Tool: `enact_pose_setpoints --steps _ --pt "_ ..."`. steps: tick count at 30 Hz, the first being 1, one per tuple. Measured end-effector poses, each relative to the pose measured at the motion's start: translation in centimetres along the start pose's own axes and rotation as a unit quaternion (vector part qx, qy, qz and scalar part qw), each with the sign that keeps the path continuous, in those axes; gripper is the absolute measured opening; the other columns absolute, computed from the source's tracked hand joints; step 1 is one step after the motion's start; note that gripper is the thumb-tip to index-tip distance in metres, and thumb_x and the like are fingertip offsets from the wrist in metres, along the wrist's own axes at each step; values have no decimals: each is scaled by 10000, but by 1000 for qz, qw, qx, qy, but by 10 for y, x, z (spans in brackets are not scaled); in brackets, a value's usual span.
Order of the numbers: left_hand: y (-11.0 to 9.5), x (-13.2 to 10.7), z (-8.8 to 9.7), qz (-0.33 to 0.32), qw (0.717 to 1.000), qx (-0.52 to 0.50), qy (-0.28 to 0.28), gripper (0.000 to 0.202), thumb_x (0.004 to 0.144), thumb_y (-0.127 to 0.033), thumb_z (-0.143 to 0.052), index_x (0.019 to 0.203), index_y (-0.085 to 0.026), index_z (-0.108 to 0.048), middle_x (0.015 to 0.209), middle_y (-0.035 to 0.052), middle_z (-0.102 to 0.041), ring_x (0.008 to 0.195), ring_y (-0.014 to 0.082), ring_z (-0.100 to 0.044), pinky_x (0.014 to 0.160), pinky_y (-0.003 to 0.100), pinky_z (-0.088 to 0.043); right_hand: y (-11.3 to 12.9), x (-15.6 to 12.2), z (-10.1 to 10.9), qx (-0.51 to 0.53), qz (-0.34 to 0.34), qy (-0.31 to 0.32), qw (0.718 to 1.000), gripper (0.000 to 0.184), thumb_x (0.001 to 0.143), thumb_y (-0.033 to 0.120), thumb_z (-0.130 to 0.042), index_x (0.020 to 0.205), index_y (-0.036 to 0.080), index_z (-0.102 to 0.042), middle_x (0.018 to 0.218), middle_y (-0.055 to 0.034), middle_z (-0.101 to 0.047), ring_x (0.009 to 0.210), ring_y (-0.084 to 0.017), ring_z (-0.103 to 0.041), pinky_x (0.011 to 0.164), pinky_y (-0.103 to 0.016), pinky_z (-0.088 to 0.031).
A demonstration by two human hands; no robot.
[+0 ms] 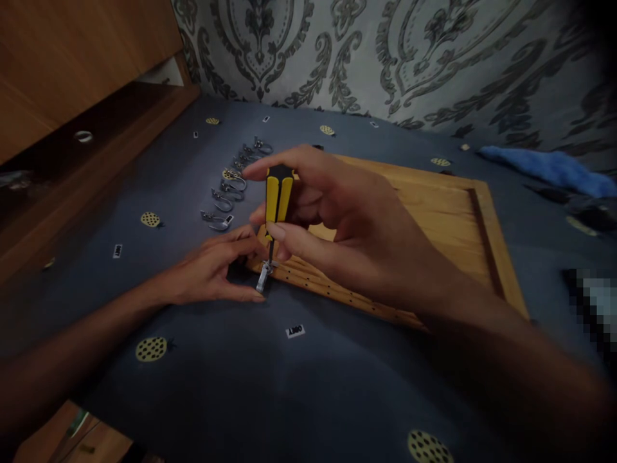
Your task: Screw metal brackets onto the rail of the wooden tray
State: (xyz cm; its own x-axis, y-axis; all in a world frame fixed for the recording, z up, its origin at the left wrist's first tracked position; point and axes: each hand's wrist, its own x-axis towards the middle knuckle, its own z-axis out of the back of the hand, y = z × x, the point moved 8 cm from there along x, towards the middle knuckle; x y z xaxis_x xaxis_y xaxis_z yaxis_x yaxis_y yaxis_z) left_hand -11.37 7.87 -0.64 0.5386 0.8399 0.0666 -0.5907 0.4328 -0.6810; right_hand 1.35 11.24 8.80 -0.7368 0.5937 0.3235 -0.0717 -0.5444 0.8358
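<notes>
My right hand holds a yellow and black screwdriver upright between thumb and fingers. Its dark shaft points down, and the tip meets a small metal hook at the left front corner of a wooden panel. From the left, my left hand steadies this hook, thumb at its lower end and fingers beside the shaft. A row of small dark holes runs along the panel's front edge. The screw under the tip is too small to make out.
Several loose metal hooks lie in a row behind my left hand on the blue patterned cloth. A blue fabric piece lies at the far right, near a dark object. A wooden cabinet rises at the left.
</notes>
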Motion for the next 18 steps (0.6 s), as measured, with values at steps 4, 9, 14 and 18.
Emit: enact_pose_setpoints --steps 4,9,14,18 --pt "-3 0 1 -1 1000 -5 4 494 889 -607 -738 1193 -222 -680 1118 58 -632 1022 257 -604 875 363 -526 -7 1 -2 76 -24 -52 995 105 944 156 -675 971 214 -591 958 -5 -660 869 -152 -683 765 -285 -612" --pt "-4 1 2 9 1000 -27 -13 528 889 -626 -719 1211 -213 -654 1221 77 -642 1091 276 -609 953 397 -531 -8 2 -5 110 -11 -78 991 329 877 280 -812 745 209 -519 814 18 -579 736 -130 -600 656 -273 -554" --pt "-4 1 1 3 1000 -9 -4 467 887 -616 -727 1128 -220 -674 1055 42 -632 969 233 -588 869 341 -517 -8 0 1 61 -20 -102 993 197 891 195 -784 793 206 -613 869 6 -645 812 -149 -646 703 -282 -587" --pt "-2 1 2 9 1000 -7 3 470 875 -608 -753 1103 -206 -670 970 24 -572 888 208 -549 763 303 -475 -5 -2 10 24 -7 -123 992 152 875 202 -797 979 205 -686 968 -10 -678 802 -137 -645 653 -253 -559"
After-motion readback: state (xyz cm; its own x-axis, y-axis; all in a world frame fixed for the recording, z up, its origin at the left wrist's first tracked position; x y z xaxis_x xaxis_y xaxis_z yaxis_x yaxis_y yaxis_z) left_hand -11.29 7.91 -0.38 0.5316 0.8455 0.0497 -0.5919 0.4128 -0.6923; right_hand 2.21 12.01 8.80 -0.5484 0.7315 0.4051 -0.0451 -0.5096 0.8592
